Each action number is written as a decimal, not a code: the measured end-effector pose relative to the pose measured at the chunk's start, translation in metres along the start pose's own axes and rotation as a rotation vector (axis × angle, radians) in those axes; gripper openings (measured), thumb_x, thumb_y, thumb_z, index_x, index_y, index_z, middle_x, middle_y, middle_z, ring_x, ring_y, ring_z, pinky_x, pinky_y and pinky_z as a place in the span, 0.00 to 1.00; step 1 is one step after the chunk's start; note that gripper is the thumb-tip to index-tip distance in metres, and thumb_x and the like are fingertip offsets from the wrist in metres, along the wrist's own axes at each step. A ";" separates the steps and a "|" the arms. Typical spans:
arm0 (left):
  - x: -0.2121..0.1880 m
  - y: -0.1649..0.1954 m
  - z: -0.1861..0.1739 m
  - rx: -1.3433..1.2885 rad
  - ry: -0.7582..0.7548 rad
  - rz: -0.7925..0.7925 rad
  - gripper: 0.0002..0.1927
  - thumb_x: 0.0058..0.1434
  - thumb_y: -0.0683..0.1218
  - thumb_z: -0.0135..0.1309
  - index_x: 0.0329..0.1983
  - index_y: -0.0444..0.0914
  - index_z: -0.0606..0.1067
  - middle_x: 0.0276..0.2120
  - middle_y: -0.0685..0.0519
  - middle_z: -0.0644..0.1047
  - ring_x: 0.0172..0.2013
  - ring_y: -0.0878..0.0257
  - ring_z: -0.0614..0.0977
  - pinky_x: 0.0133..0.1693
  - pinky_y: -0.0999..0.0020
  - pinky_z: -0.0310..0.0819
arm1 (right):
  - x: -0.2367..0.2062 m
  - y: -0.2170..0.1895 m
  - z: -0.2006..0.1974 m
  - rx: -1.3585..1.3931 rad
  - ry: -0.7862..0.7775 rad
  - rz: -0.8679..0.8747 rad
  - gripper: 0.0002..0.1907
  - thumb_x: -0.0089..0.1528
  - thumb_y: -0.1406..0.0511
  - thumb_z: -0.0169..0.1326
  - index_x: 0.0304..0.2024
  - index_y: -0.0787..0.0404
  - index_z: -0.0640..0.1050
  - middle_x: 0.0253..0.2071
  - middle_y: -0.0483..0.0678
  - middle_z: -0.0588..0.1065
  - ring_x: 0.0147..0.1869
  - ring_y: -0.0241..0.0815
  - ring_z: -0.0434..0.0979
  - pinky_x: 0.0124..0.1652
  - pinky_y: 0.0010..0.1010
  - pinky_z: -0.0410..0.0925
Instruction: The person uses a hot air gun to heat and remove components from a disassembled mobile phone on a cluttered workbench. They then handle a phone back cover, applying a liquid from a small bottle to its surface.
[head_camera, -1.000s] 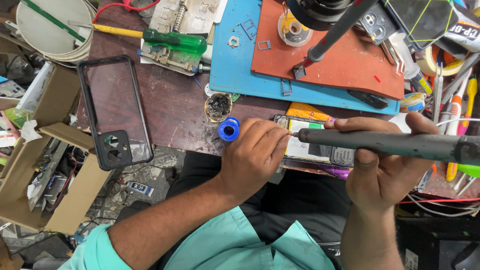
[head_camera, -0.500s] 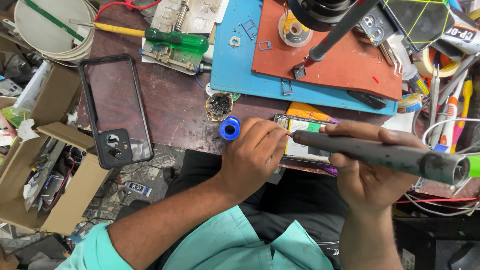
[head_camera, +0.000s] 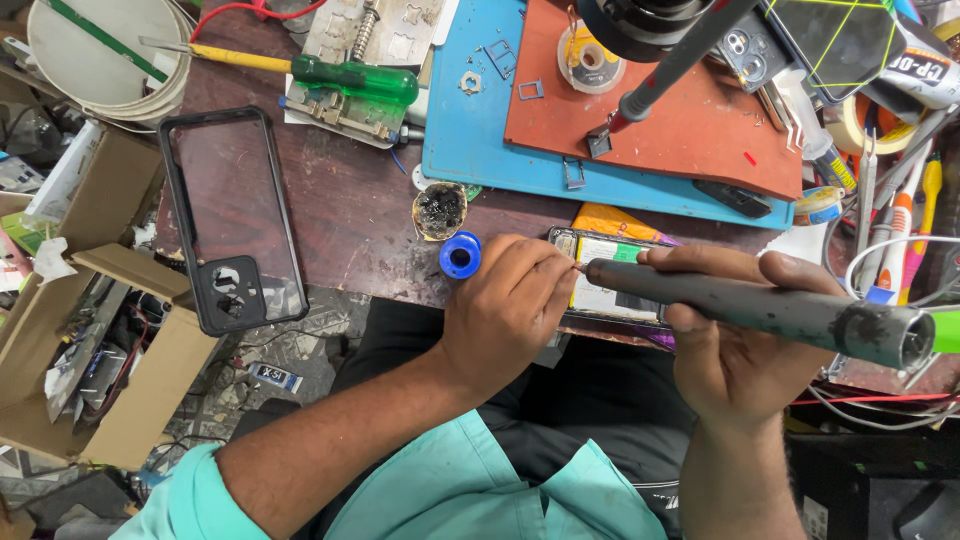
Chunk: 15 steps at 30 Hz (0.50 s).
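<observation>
At desk edge, right hand (head_camera: 740, 350) gripped hot-air wand (head_camera: 760, 310) over opened phone (head_camera: 610, 280); left hand (head_camera: 505, 305) pinched something unclear, mid-rework, next needing steady aim.

Left hand (head_camera: 505, 310) curled knuckles-up; right hand (head_camera: 740, 335) closed in a grip.

A dark brown wooden workbench (head_camera: 340, 215) fills the scene, worn and stained. A blue mat (head_camera: 470, 150) with a red mat (head_camera: 690, 130) on it lies beyond the grip. Open cardboard boxes (head_camera: 90, 330) stand on the patterned floor (head_camera: 225, 395) far left.
</observation>
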<state>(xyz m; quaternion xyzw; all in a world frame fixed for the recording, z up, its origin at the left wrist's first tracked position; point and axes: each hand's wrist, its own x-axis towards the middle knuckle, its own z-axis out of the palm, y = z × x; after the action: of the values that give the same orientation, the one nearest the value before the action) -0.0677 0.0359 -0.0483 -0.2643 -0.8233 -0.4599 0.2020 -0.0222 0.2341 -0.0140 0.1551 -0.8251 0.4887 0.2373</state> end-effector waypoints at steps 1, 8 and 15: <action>0.000 0.000 0.000 -0.002 0.001 -0.003 0.05 0.65 0.39 0.60 0.42 0.34 0.78 0.39 0.51 0.77 0.43 0.54 0.79 0.47 0.62 0.76 | 0.000 0.000 0.000 0.008 -0.004 -0.003 0.25 0.76 0.63 0.55 0.63 0.58 0.53 0.49 0.63 0.79 0.50 0.47 0.85 0.51 0.26 0.76; 0.001 0.002 -0.001 -0.008 0.017 -0.009 0.04 0.64 0.39 0.61 0.40 0.34 0.78 0.38 0.51 0.77 0.43 0.54 0.79 0.46 0.62 0.76 | -0.002 0.001 0.000 0.057 -0.027 -0.009 0.25 0.75 0.64 0.55 0.64 0.58 0.53 0.50 0.64 0.79 0.52 0.48 0.85 0.52 0.27 0.76; 0.005 0.002 -0.002 0.016 0.037 0.018 0.04 0.65 0.39 0.62 0.39 0.34 0.78 0.37 0.51 0.78 0.42 0.54 0.79 0.45 0.63 0.76 | -0.003 0.003 -0.002 0.026 0.030 0.009 0.26 0.79 0.64 0.53 0.68 0.57 0.51 0.51 0.63 0.79 0.52 0.48 0.82 0.55 0.29 0.75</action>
<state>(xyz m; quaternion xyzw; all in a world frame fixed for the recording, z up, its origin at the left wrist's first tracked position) -0.0701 0.0367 -0.0432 -0.2616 -0.8207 -0.4563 0.2232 -0.0207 0.2379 -0.0172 0.1468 -0.8158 0.5027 0.2454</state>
